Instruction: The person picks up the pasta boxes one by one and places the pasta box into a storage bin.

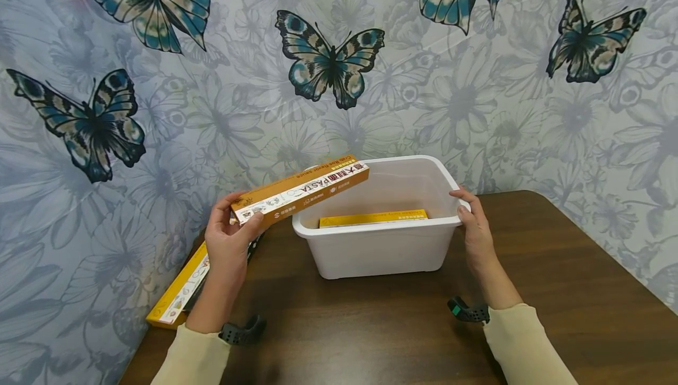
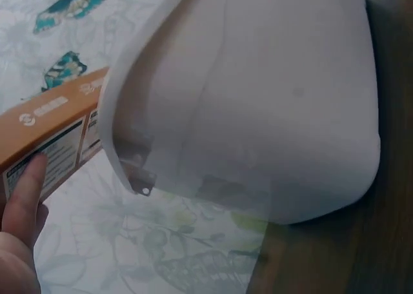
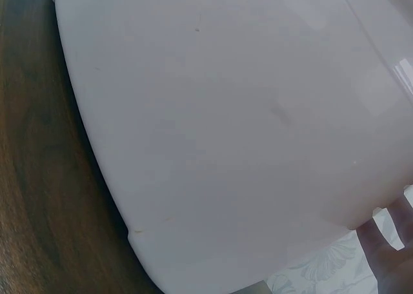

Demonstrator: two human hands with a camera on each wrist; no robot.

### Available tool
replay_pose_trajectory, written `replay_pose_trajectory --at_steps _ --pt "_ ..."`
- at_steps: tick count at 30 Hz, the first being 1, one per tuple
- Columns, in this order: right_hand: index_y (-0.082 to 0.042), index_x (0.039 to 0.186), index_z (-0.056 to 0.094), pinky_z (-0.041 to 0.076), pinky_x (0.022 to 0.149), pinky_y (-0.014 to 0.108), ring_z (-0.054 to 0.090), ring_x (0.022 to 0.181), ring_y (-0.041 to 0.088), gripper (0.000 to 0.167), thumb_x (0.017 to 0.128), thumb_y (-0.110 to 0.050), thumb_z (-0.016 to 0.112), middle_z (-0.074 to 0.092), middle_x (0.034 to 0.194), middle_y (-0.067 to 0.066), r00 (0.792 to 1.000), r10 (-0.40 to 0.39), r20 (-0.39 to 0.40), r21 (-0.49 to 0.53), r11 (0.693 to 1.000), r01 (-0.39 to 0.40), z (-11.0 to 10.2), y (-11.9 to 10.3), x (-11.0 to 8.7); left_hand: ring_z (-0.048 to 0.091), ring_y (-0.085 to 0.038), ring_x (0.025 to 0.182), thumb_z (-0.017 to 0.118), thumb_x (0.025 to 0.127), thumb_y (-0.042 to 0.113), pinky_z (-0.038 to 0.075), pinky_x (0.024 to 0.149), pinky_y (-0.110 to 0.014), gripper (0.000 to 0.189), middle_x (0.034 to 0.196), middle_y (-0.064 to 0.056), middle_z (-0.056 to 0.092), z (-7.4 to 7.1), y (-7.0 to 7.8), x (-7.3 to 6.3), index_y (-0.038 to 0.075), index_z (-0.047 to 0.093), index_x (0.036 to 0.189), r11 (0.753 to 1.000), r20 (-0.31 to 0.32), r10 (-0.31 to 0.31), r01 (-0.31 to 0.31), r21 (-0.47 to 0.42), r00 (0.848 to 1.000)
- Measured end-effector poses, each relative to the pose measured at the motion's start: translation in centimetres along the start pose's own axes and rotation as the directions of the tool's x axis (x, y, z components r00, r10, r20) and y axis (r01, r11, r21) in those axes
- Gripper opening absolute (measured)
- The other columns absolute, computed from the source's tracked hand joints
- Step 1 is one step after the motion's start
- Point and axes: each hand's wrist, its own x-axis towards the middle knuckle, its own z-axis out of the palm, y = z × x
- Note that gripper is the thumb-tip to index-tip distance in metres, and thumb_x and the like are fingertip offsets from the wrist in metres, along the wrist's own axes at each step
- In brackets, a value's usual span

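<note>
My left hand (image 1: pixel 228 241) grips the near end of an orange-brown pasta box (image 1: pixel 304 189), thumb on the front and fingers behind. The box is held up at a slant, and its far end overlaps the left rim of a white plastic bin (image 1: pixel 378 252). In the left wrist view, a fingertip lies on the pasta box's printed label (image 2: pixel 58 155). At the bin's right end, my right hand (image 1: pixel 477 235) holds the rim between thumb and fingers. Inside the bin lies a yellow box (image 1: pixel 373 218), mostly hidden by the near wall.
On the brown wooden table (image 1: pixel 371 326), another yellow pasta box (image 1: pixel 180 288) lies at the left edge, partly behind my left forearm. Something dark (image 1: pixel 254 248) shows beside it. A butterfly-patterned cloth (image 1: pixel 228 102) hangs right behind the table.
</note>
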Motion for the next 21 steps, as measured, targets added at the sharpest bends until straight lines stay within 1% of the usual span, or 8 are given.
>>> replay_pose_trajectory --at_steps 3,7,10,14,18,21 --pt "-0.004 0.138 0.043 0.028 0.103 0.03 0.022 0.149 0.018 0.039 0.103 -0.021 0.038 0.027 0.163 0.004 1.0 0.003 0.004 0.005 1.0 -0.003 0.0 0.0 0.0 0.059 -0.021 0.109 0.067 0.086 -0.012 0.058 0.066 -0.021 0.057 0.139 -0.006 0.05 0.1 -0.2 0.6 0.001 0.047 0.138 0.998 0.042 -0.035 0.032 0.059 0.999" --pt "-0.005 0.138 0.043 0.029 0.102 0.03 0.025 0.146 0.016 0.04 0.103 -0.022 0.037 0.028 0.163 0.004 1.0 0.0 -0.001 0.008 1.0 0.0 0.0 -0.1 0.1 0.06 -0.018 0.114 0.068 0.089 -0.004 0.06 0.074 -0.025 0.056 0.144 -0.003 0.047 0.2 0.0 1.6 0.007 0.048 0.14 0.988 0.114 -0.088 0.073 0.135 0.99" --pt "-0.005 0.14 0.043 0.031 0.099 0.029 0.029 0.143 0.015 0.041 0.104 -0.023 0.037 0.028 0.164 0.004 1.0 -0.007 -0.001 0.008 1.0 0.007 0.1 -0.1 0.1 0.059 -0.02 0.117 0.07 0.09 0.0 0.06 0.078 -0.027 0.058 0.147 -0.003 0.043 0.3 0.1 2.6 0.009 0.045 0.142 0.979 0.179 -0.122 0.088 0.186 0.976" --pt "-0.004 0.141 0.041 0.034 0.096 0.028 0.032 0.141 0.013 0.041 0.104 -0.022 0.036 0.027 0.164 0.005 1.0 -0.012 0.006 0.009 1.0 0.012 0.0 -0.1 0.1 0.06 -0.02 0.116 0.072 0.089 0.004 0.059 0.079 -0.028 0.06 0.147 -0.002 0.043 0.5 -0.1 3.9 0.012 0.046 0.143 0.963 0.245 -0.161 0.098 0.25 0.956" --pt "-0.003 0.141 0.041 0.033 0.097 0.028 0.031 0.142 0.013 0.041 0.104 -0.021 0.036 0.026 0.164 0.005 1.0 -0.01 0.008 0.007 1.0 0.01 0.0 -0.1 0.0 0.062 -0.017 0.111 0.073 0.09 0.01 0.059 0.08 -0.025 0.06 0.144 -0.001 0.044 0.9 -0.3 4.9 0.014 0.046 0.143 0.939 0.289 -0.206 0.105 0.329 0.935" --pt "-0.004 0.141 0.042 0.032 0.099 0.029 0.03 0.143 0.013 0.041 0.104 -0.021 0.036 0.027 0.164 0.005 1.0 -0.004 0.008 0.005 1.0 0.004 0.1 0.0 0.0 0.063 -0.014 0.106 0.074 0.09 0.014 0.058 0.08 -0.022 0.06 0.142 0.001 0.045 1.0 -0.2 5.4 0.017 0.046 0.143 0.912 0.313 -0.24 0.104 0.397 0.919"
